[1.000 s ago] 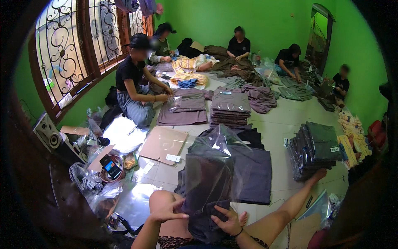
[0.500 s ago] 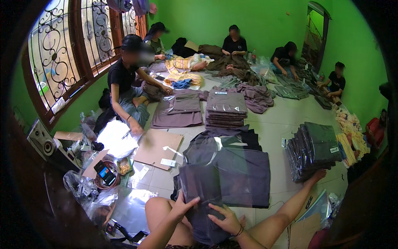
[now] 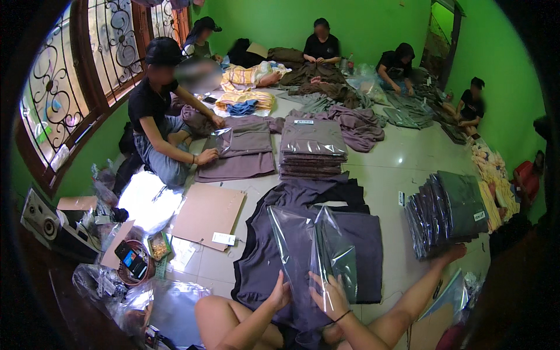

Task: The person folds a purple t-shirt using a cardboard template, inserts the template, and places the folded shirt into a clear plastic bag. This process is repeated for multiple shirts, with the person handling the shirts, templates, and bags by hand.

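Between my hands a clear plastic bag [image 3: 338, 251] stands up over my lap, its upper part loose and shiny. A folded dark grey garment [image 3: 303, 315] shows in its lower part. At the left edge of the bag my left hand [image 3: 281, 293] is closed, thumb up. My right hand [image 3: 331, 298] grips the right side, fingers somewhat apart over the film; some fingertips are hard to make out through the shine. Just beyond, a dark grey garment [image 3: 367, 262] lies spread on the floor, partly behind the bag.
Bagged garments are stacked ahead [image 3: 313, 137] and at the right [image 3: 446, 213]. A cardboard sheet [image 3: 208, 216], a basket [image 3: 135, 277] with a phone [image 3: 131, 261], and plastic bags [image 3: 175, 312] lie left. A co-worker [image 3: 160, 116] sits beyond; several others sit farther back.
The folded garment has come down and the bag's loose upper part now stands up. Both hands have shifted slightly right. The co-worker's hand moved from the white shiny pile to a mauve garment.
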Demonstrator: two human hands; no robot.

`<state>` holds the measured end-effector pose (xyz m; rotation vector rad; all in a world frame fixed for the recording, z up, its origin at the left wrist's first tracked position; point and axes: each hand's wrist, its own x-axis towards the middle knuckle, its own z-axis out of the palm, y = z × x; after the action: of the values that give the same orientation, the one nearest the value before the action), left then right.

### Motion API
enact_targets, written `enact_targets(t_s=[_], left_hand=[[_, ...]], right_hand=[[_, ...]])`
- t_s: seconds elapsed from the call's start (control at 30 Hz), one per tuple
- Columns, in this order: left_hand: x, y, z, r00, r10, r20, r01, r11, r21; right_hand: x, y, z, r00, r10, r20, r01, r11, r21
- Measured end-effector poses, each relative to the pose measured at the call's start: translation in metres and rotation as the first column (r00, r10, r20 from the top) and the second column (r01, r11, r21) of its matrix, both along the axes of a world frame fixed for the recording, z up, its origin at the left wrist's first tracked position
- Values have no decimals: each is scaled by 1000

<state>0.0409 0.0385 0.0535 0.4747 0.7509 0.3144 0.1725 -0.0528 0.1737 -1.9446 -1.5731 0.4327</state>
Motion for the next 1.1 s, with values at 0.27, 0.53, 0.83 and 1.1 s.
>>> enact_targets(t_s=[0.27, 0.53, 0.83, 1.1], left_hand=[[25, -2, -69, 965, 144, -220, -114, 983, 142], [47, 6, -82, 884, 251, -394, -86, 916, 391], [33, -17, -25, 953, 272, -134, -193, 884, 425], [29, 6, -60, 968, 246, 47, -241, 966, -92]], right_hand=[[38, 47, -76, 973, 59, 224, -2, 969, -245], [39, 49, -82, 930, -6, 368, 110, 959, -260], [39, 48, -99, 953, -80, 291, 119, 986, -119], [12, 4, -147, 947, 42, -318, -28, 998, 48]])
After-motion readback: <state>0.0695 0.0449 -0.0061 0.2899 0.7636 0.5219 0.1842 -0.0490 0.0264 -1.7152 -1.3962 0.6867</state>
